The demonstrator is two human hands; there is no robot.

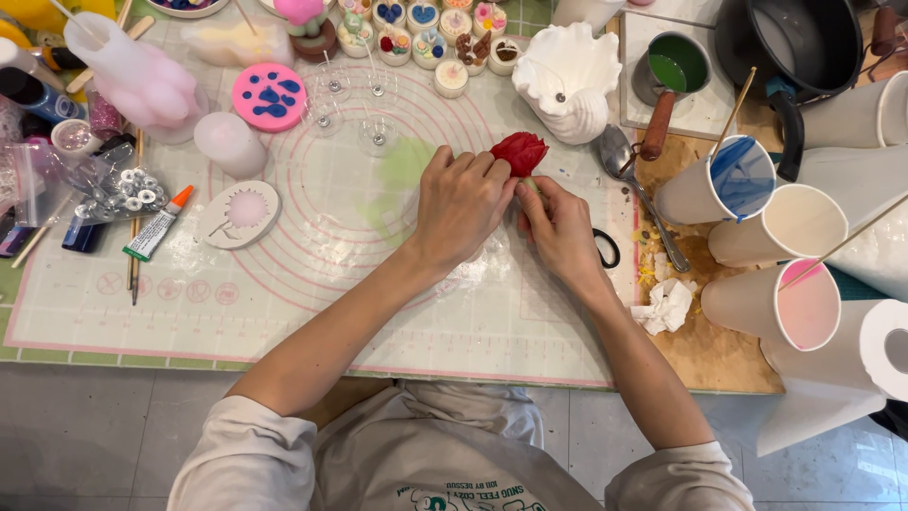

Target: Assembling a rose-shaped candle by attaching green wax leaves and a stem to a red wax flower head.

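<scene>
Hands (511, 213) hold a red wax flower (518, 151) over the pink-ringed mat (312, 293).

Pink round mould (270, 96), glue tube (158, 224), spoon (632, 184), paper cups (742, 178).

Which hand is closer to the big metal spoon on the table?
Right. The right hand sits just left of the shiny metal spoon, close but apart. The left hand lies farther left, beyond the red rose-shaped wax flower that both hands touch.

view: head | faces: straight down, above silicone mat (312, 312) | range: near, arm's length
</scene>
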